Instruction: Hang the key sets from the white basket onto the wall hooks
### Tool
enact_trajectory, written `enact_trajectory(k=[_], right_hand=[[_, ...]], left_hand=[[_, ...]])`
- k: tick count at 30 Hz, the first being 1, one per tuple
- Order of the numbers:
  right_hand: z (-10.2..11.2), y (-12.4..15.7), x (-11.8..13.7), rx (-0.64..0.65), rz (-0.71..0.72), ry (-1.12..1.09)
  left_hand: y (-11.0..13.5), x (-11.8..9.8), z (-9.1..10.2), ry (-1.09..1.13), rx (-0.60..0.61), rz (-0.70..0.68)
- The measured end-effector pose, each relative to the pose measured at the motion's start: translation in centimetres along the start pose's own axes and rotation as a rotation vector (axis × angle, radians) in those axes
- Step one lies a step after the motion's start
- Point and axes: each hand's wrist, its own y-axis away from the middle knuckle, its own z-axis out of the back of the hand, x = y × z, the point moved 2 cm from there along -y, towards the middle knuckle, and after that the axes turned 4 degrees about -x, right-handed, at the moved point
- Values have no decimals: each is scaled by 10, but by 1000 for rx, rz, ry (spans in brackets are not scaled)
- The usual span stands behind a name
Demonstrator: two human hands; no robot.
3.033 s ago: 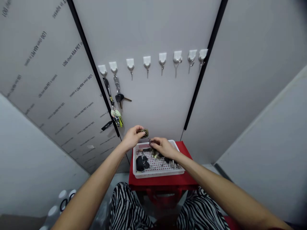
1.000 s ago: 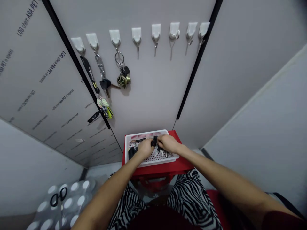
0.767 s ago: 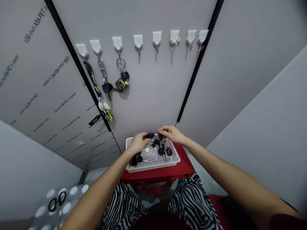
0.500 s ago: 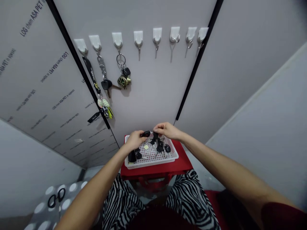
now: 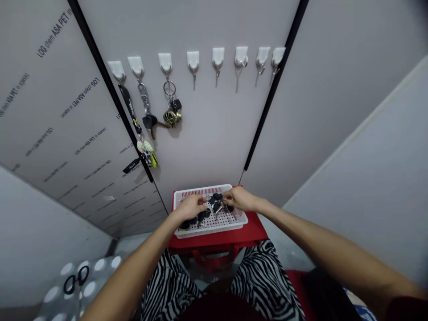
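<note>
A white perforated plastic basket (image 5: 209, 231) holds several keys (image 5: 217, 204) with black heads. Over its left part is my left hand (image 5: 191, 207), its fingers curled down beside more black-headed keys (image 5: 203, 216); what is between the fingertips is hidden. My right hand (image 5: 241, 199) reaches over the right rim, thumb and fingers pinched at a key whose dark head shows just below them. On the wall, a black strap keychain (image 5: 128, 104), a metal-clip keychain with keys (image 5: 149, 120) and a ring with a brass-coloured charm (image 5: 171, 117) hang from the three left hooks.
Several white hooks (image 5: 218, 55) run in a row along the grey wall panel. The basket stands on a red surface (image 5: 256, 227) above my zebra-striped trouser legs (image 5: 267, 281). Black-handled scissors (image 5: 76, 280) lie at lower left on a dotted surface (image 5: 51, 294).
Both hands have lowered into the basket, the left one slightly leftward and the right one rightward. The dark items they held up at the back rim are no longer raised. The view has tilted slightly.
</note>
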Motion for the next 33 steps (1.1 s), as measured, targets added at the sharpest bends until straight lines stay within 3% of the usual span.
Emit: enact_trajectory(k=[6, 10, 13, 19, 23, 28, 33], right_hand=[[39, -9, 11, -90, 15, -543], [52, -17, 22, -157, -23, -729], [60, -22, 29, -193, -52, -811], [91, -28, 37, -259, -95, -867], [113, -29, 41, -325, -80, -888], [129, -28, 47, -285, -32, -973], [136, -35, 53, -380, -9, -1010]], left_hand=[[-3, -30, 10, 487, -94, -16], [1, -50, 22, 728, -93, -1], [1, -53, 31, 811, -184, 38], [-9, -61, 69, 852, -345, 25], [-11, -78, 99, 748, -406, -25], [-9, -100, 123, 665, -412, -107], [-11, -116, 142, 569, -389, -195]])
